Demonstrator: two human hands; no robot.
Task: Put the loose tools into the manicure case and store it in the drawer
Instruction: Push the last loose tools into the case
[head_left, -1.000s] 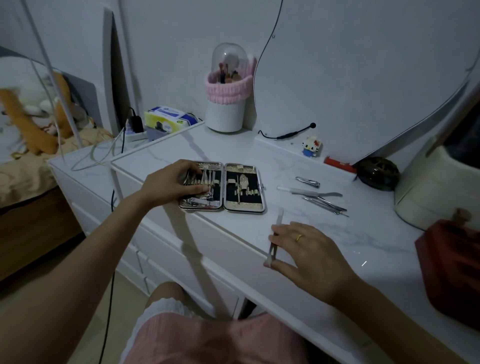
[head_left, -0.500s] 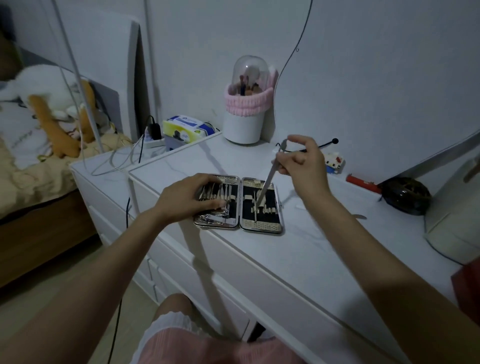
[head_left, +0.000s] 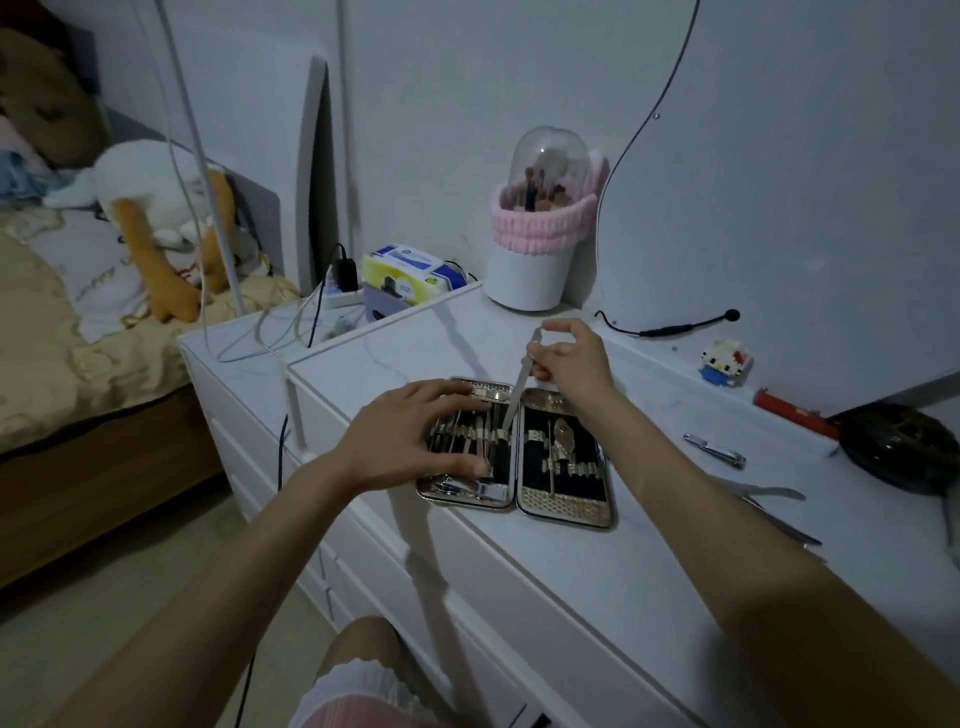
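Note:
The manicure case (head_left: 566, 506) lies open flat on the white dresser top (head_left: 597, 561), both halves lined with several metal tools. My left hand (head_left: 410, 441) rests spread on the case's left half, holding it down. My right hand (head_left: 569, 358) pinches a slim metal tool (head_left: 517, 395) by its upper end, its tip angled down into the left half near the hinge. Loose tools lie on the right: a nail clipper (head_left: 717, 450), a flat tool (head_left: 769, 491) and a nipper (head_left: 784, 525).
A white brush holder with a pink band (head_left: 535, 249) stands at the back. A toy figure (head_left: 724, 361), a red item (head_left: 795, 413) and a dark round object (head_left: 898, 447) lie at the right. Drawer fronts (head_left: 467, 597) face me. A bed is at the left.
My right hand picked the slim tool off the front of the dresser, carried it over the case, and its tip has moved from the right half to the left half. My left hand stayed on the case.

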